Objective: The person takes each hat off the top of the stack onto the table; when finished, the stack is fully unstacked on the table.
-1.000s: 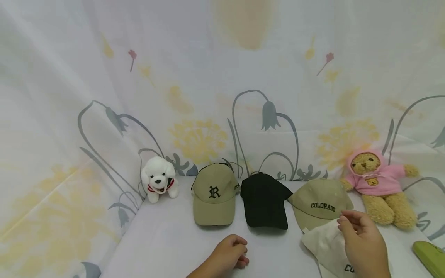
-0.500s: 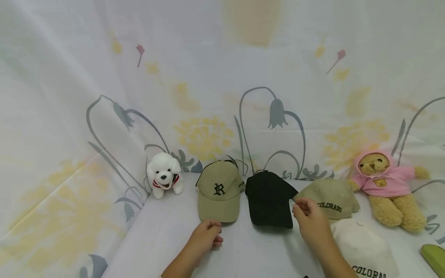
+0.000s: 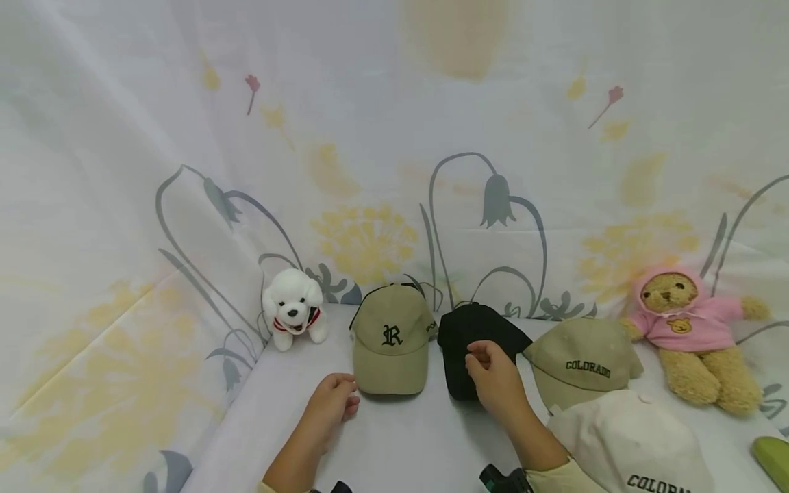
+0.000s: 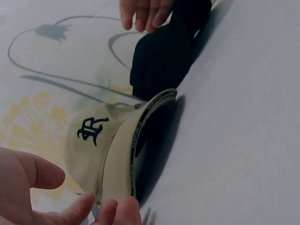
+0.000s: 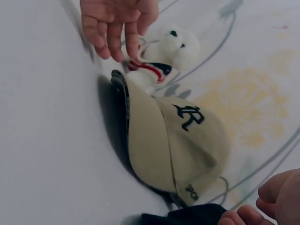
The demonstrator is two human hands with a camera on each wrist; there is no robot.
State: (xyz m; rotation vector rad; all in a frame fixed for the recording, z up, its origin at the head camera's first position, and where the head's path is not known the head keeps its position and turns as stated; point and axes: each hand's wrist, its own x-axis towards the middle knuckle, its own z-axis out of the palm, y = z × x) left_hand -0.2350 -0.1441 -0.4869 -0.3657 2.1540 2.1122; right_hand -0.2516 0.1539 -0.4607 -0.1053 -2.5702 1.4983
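A khaki baseball cap (image 3: 391,342) with a dark letter R stands on the white surface. My left hand (image 3: 333,400) is just left of its brim, fingers loosely bent and holding nothing. In the left wrist view, the fingertips (image 4: 126,211) overlap the near end of that cap. My right hand (image 3: 496,376) hovers in front of the black cap (image 3: 459,349), covering part of its brim, with nothing in its fingers. From the right wrist, the R cap (image 5: 187,136) shows between both hands.
Right of the black cap stands a tan COLORADO cap (image 3: 582,359), with a cream cap (image 3: 629,438) in front of it. A white toy dog (image 3: 294,308) sits at the left, a teddy bear in pink (image 3: 690,325) at the right. A green object (image 3: 770,459) lies at the right edge.
My right hand has left the cream cap and moved left, past the tan cap to the black one. My left hand has moved left and slightly up, to beside the R cap.
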